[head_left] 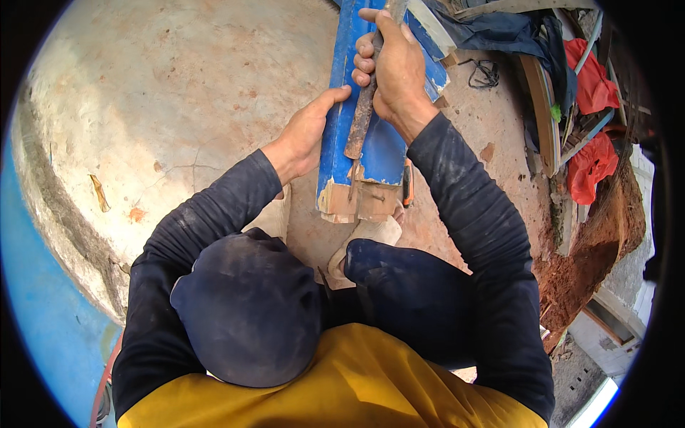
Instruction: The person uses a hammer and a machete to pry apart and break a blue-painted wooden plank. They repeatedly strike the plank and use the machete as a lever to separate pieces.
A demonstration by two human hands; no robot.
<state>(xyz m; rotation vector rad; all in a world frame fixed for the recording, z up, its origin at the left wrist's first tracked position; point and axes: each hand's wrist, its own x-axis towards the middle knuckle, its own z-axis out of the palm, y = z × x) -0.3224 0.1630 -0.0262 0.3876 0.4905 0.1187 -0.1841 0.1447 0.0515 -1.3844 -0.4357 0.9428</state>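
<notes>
Two blue-painted lengths of timber lie side by side in front of me, with bare, chipped wood at the near end. My left hand [303, 137] holds the left blue timber [332, 153] by its outer edge, thumb on top and the other fingers hidden. Wrapped round a rough, brown, rusty-looking bar [362, 123] is my right hand [397, 68], its index finger stretched out to the left. The bar slants above the right blue timber [385, 153], and its upper end runs out of view. A nail [378, 197] sticks out at the bare end.
An orange-and-black object [407, 183] shows beside the timber's right edge. Dark cord [484, 73] lies on the concrete floor [178, 107]. Scrap boards [540, 114], dark cloth [499, 36] and a red plastic bag [594, 165] are piled at right. My bent knees are close below the timber.
</notes>
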